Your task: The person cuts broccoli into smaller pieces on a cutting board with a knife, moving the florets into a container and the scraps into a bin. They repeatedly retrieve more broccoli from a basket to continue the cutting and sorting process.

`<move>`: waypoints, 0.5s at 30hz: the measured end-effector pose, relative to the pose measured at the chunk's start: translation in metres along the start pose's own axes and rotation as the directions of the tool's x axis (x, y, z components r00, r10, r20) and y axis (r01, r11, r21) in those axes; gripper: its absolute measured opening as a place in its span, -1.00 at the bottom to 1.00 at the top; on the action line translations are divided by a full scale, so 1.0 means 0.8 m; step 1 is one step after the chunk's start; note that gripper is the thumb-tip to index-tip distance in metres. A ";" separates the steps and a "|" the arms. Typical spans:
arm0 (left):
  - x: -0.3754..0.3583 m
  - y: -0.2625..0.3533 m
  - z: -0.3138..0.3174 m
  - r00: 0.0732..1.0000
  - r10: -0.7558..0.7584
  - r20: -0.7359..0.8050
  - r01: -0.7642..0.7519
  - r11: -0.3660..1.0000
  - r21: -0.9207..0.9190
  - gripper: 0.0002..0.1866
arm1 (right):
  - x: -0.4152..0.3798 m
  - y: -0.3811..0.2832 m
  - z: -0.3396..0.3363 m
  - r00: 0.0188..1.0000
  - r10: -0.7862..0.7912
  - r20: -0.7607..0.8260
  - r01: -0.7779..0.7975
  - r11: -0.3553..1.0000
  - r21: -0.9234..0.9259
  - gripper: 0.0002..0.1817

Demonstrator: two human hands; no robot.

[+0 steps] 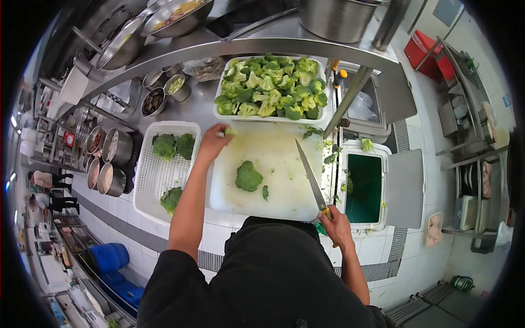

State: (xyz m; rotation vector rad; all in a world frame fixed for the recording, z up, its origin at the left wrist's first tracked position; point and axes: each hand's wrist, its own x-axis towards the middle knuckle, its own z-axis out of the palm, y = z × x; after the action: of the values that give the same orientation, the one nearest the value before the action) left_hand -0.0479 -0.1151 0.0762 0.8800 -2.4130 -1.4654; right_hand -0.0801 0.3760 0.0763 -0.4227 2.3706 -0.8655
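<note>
My left hand (215,143) is at the far left corner of the white cutting board (262,147), fingers pinched on a small broccoli floret (230,132). In my right hand (337,225) is a long kitchen knife (310,174), gripped by its yellow handle, its blade pointing away from me over the board's right side. A larger broccoli piece (249,176) lies on the board, with a small green scrap (265,192) beside it. Behind the board stands a white tub (220,112) heaped with cut broccoli florets (270,82).
On the left, a white perforated basket (152,188) holds 3 broccoli heads. Right of the board are an open bin with a green inside (363,188) and broccoli scraps. A steel shelf (257,46) with bowls and a pot crosses above; its post (350,98) stands near the tub.
</note>
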 end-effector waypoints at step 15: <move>-0.116 0.013 0.047 0.961 0.253 0.116 -0.278 0.877 0.392 -0.46 | -0.014 0.011 0.021 0.994 0.109 0.025 -0.110 0.991 0.075 -0.53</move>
State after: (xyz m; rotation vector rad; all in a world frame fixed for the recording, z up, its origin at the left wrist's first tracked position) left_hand 0.0061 -0.0303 0.0797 0.5400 -2.8041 -0.9203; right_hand -0.0621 0.3797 0.0644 -0.2671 2.3094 -0.8929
